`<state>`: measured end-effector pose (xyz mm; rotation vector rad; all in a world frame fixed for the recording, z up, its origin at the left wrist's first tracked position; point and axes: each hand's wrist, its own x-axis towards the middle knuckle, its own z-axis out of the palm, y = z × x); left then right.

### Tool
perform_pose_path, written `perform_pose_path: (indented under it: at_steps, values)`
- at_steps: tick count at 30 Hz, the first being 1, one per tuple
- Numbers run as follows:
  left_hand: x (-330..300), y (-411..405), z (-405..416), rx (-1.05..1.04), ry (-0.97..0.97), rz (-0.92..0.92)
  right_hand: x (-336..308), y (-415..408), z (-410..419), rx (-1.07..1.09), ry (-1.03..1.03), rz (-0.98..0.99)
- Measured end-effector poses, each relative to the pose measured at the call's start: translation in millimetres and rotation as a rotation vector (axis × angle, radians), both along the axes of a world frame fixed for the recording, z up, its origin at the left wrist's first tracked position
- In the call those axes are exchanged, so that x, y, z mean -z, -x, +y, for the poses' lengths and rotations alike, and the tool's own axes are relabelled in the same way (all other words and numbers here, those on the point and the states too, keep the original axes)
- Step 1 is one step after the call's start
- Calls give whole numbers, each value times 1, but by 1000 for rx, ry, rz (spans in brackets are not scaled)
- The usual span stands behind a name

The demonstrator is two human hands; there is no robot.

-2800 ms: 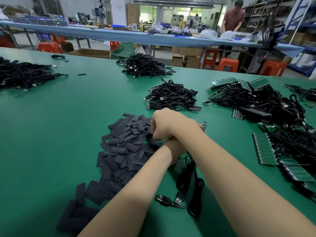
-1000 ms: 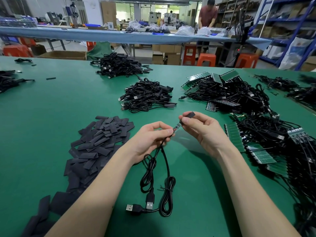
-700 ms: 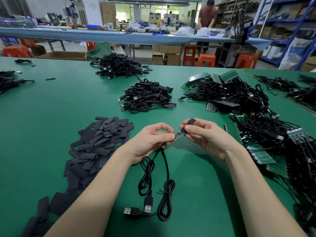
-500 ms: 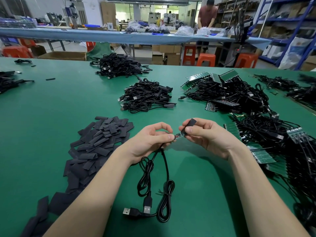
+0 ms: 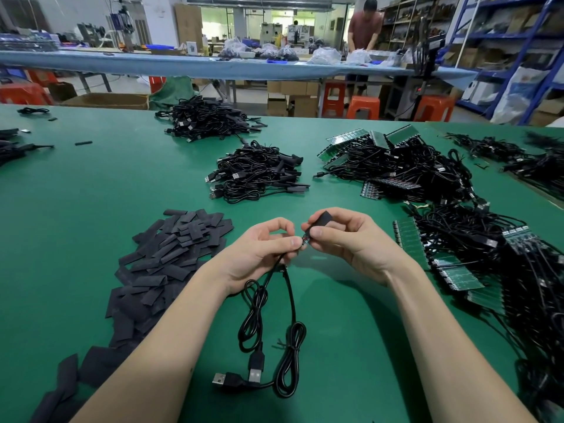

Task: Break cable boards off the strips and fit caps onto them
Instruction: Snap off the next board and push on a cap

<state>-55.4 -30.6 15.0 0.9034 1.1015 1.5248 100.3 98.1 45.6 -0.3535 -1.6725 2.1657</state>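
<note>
Fitting a flat black cap [image 5: 321,220] onto a cable board [image 5: 304,238].
Left hand [image 5: 259,250] pinches the small board's black cable [image 5: 276,312]; right hand [image 5: 348,239] pinches the cap.

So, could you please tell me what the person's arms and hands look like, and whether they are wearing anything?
Both forearms are bare right to the bottom edge of the view, with no sleeves showing. The left hand and right hand wear no gloves, and no rings, watch or wrist strap can be seen. The fingernails look short and unpainted.
</note>
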Motion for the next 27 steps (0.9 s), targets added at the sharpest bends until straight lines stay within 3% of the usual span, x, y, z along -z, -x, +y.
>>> perform_pose_path:
  at_steps: [7,12,19,27]
  values:
    - [0,-2,0,-3,-1,-14,1,-1,0,-82,-20,-61]
    - [2,-4,3,-101,3,-21,6,5,-4,55,-14,-22]
    - [5,-13,9,-385,-82,247,15,10,1,214,170,23]
    - [5,-17,9,-452,-129,359,21,14,0,235,260,27]
